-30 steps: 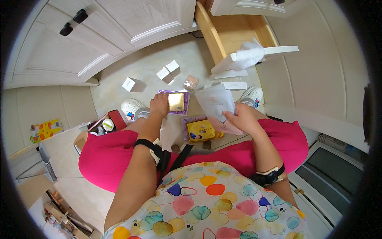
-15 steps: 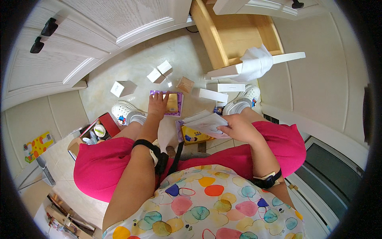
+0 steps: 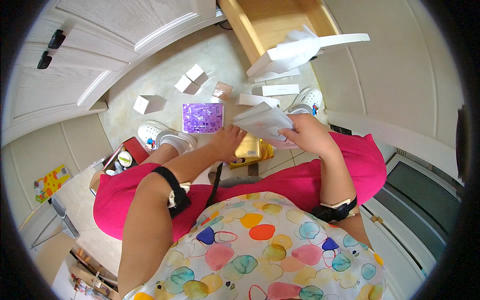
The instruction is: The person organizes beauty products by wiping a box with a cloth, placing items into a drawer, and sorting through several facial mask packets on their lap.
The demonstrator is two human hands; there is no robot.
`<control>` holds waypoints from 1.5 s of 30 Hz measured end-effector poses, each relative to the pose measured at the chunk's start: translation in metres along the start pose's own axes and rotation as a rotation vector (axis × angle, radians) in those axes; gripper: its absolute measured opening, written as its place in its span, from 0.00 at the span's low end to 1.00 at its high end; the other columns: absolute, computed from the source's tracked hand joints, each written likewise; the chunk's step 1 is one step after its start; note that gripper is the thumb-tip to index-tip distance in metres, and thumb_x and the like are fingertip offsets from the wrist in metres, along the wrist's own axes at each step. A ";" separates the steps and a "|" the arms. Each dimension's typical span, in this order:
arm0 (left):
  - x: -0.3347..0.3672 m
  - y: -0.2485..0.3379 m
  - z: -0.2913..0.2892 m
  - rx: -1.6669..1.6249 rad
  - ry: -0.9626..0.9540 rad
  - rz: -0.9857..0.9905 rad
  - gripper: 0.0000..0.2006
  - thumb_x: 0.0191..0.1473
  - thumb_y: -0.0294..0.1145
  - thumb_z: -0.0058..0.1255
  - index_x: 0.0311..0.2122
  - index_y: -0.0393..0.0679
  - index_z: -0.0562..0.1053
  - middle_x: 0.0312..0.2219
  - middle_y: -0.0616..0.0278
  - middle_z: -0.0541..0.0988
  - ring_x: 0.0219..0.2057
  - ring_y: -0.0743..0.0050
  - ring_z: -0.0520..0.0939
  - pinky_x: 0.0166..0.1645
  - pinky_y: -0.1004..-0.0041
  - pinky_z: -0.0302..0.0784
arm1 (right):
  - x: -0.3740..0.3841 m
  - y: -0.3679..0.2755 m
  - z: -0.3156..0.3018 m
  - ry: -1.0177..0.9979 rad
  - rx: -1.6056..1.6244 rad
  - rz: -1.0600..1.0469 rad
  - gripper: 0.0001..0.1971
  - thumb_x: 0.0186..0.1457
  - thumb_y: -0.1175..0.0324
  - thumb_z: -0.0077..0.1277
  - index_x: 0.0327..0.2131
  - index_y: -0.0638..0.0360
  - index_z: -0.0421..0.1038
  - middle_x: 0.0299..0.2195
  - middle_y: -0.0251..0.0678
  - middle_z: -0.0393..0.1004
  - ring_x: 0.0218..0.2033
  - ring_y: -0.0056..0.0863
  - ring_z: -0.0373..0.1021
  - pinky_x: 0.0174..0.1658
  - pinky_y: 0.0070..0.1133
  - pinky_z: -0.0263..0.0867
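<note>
The pale floor (image 3: pixel 172 111) carries a white box (image 3: pixel 148 104), two small boxes (image 3: pixel 187 85) side by side and a tan box (image 3: pixel 222 91) — nearer lies a flat purple pack (image 3: pixel 202 119). Two long boxes (image 3: pixel 280 90) lie by the right shoe (image 3: pixel 312 96), a red carton (image 3: pixel 136 149) near the left shoe (image 3: pixel 150 131) — beneath the yellow pack (image 3: pixel 267 151) is hidden

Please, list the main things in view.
drawer: 1, pale wood, top
wrap: 1, white, drawer front
small boxes: 3, white, floor
long boxes: at least 2, white, floor
wrapped box: 1, tan, floor
flat packet: 1, purple, floor
gold box: 1, gold, at left hand
pouch: 1, yellow, partly behind gold box
papers or sachets: several, white, right hand
open box: 1, red, left
shoes: 2, white, floor
left hand: 1, bare, centre
right hand: 1, bare, right
</note>
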State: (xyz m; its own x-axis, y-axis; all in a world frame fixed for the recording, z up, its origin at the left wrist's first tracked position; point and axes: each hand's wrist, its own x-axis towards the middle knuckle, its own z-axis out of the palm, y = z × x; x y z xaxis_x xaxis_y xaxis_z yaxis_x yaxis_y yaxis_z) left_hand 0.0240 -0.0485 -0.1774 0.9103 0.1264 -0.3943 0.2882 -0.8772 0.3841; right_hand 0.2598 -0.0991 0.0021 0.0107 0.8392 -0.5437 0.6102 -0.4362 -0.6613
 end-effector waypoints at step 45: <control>-0.015 -0.138 0.004 -0.235 -0.006 -0.507 0.08 0.40 0.29 0.48 0.30 0.48 0.73 0.30 0.55 0.77 0.35 0.55 0.77 0.39 0.62 0.72 | 0.013 -0.010 -0.003 -0.025 -0.206 -0.046 0.10 0.44 0.66 0.53 0.32 0.59 0.73 0.21 0.44 0.72 0.23 0.42 0.69 0.28 0.29 0.64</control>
State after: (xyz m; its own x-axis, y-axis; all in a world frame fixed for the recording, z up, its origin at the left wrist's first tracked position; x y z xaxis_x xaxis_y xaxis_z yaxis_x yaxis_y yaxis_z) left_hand -0.0309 0.0681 -0.2279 0.6387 0.5026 -0.5826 0.7489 -0.5798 0.3209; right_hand 0.2564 -0.0828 0.0031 -0.0390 0.8476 -0.5292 0.7588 -0.3194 -0.5675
